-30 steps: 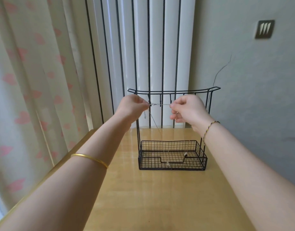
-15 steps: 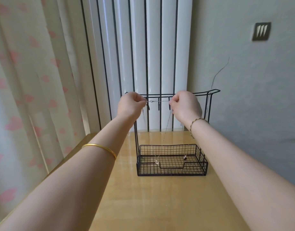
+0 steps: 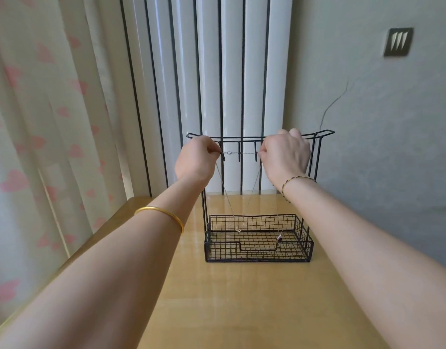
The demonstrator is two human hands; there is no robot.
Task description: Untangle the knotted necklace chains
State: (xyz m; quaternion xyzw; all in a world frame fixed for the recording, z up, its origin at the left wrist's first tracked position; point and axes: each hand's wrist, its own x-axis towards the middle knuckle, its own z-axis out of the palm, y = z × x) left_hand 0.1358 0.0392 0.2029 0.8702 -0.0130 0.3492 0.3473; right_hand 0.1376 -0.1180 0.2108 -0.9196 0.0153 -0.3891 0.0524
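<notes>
hands pinch chain taut by rack.

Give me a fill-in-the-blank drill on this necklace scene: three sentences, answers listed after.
1. The left hand and the right hand each hold the thin silver necklace chain in a pinch grip, and below them it hangs in the shape of the letter ____.
2. The plain gold bangle sits on the ____ forearm.
3. The black wire rack with a mesh basket base stands on a glossy tan table made of ____.

Answers: V; left; wood
</notes>
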